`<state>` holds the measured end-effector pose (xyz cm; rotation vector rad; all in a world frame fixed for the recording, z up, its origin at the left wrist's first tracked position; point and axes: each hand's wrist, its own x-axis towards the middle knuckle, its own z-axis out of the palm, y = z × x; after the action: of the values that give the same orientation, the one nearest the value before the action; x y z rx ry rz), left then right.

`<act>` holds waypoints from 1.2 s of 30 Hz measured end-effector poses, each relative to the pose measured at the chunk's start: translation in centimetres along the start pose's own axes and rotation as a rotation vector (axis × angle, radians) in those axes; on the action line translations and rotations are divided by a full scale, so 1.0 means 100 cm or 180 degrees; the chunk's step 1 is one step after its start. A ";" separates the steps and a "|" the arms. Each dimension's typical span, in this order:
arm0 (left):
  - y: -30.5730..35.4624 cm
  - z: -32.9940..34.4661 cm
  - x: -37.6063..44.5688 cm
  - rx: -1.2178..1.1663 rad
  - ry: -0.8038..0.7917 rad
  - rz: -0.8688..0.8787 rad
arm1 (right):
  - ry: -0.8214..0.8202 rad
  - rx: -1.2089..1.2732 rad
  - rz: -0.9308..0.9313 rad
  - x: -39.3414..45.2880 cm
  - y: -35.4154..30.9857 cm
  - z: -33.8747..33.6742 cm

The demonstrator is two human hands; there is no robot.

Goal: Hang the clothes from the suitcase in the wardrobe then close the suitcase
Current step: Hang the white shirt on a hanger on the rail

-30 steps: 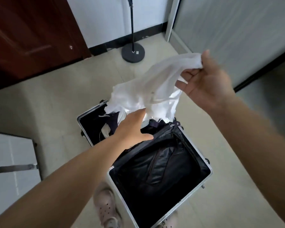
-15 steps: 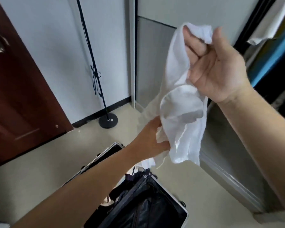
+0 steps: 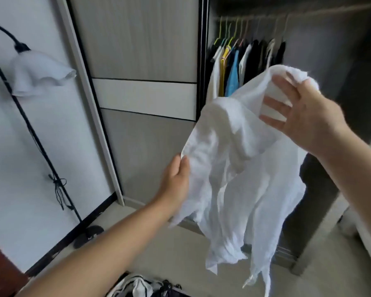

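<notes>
A thin white shirt (image 3: 240, 168) hangs in the air in front of the open wardrobe (image 3: 308, 50). My right hand (image 3: 302, 112) holds its upper part, with cloth draped over the fingers. My left hand (image 3: 176, 179) pinches the shirt's left edge lower down. Inside the wardrobe a rail carries several hangers with dark, white, yellow and blue clothes (image 3: 240, 61). At the bottom edge, clothes in the suitcase (image 3: 141, 288) just show; the suitcase shell itself is cut off by the frame.
The grey sliding wardrobe door (image 3: 141, 82) stands to the left of the opening. A black floor lamp (image 3: 36, 133) with a white shade leans by the white wall at left, its round base (image 3: 88, 234) on the floor. A brown door corner shows bottom left.
I lifted the white shirt up out of the suitcase and turned toward the wardrobe. My hands have spread apart, opening the shirt out, and the hanging clothes have come into view.
</notes>
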<state>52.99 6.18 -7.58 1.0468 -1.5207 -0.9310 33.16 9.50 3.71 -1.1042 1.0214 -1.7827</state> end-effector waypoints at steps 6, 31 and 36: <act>0.076 0.045 -0.004 0.0078 -0.0735 0.0947 | 0.0792 -0.0193 0.0560 -0.056 0.006 -0.083; 0.153 0.286 0.068 0.2136 -0.1728 -0.0025 | -0.1016 -0.2632 0.0083 -0.014 0.029 -0.290; 0.165 0.299 0.086 0.1980 -0.1723 0.0121 | -0.1133 -0.3522 0.0166 0.021 0.062 -0.275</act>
<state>20.19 4.67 5.17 1.2438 -2.3718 -0.7593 8.23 11.49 -9.53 -1.9078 1.8248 -0.8274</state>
